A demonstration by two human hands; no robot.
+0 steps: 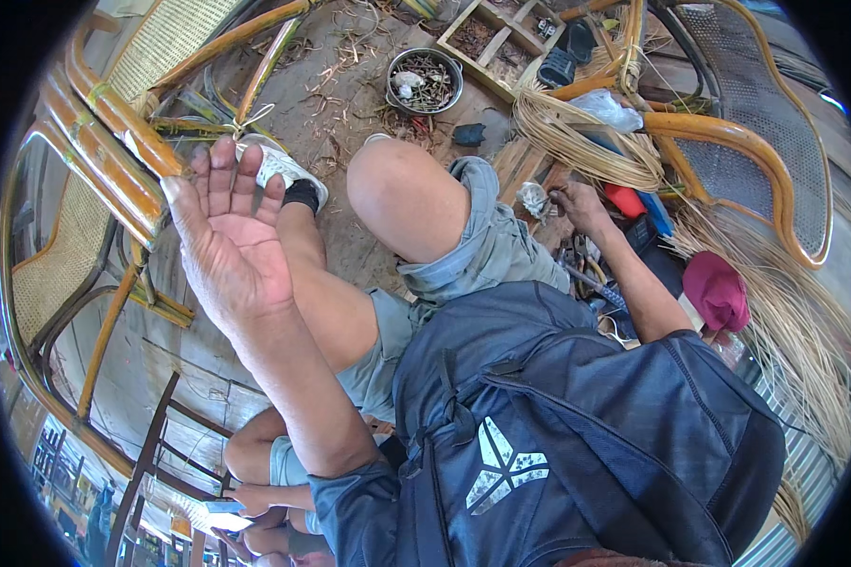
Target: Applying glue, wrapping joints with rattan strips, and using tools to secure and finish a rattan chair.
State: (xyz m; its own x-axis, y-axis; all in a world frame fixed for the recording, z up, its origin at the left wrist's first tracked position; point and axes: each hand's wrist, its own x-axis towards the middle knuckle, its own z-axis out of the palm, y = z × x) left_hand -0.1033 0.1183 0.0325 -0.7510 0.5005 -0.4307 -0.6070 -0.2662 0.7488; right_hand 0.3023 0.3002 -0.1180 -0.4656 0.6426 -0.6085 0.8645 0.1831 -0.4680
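Note:
My left hand (241, 250) is raised, palm up, with its fingers stretched out and nothing in them. Its fingertips are beside the glossy orange-brown poles of a rattan chair (113, 156), close to a white tie (248, 120) knotted around a pole. On the right, my right hand (584, 210) reaches low with curled fingers. A crumpled, whitish, plastic-like piece (533, 199) sits at its fingertips; what the fingers grip is hidden. Several hand tools (581, 260), pliers among them, lie below that hand, and a red object (624, 198) is just right of it.
A metal bowl (460, 87) of brown scraps and a compartmented wooden tray (494, 47) stand ahead. Coiled rattan strips (624, 170) lie before another chair (775, 146). Loose strands (775, 321) and a maroon cap (714, 291) are at right. Another person (265, 496) sits at lower left.

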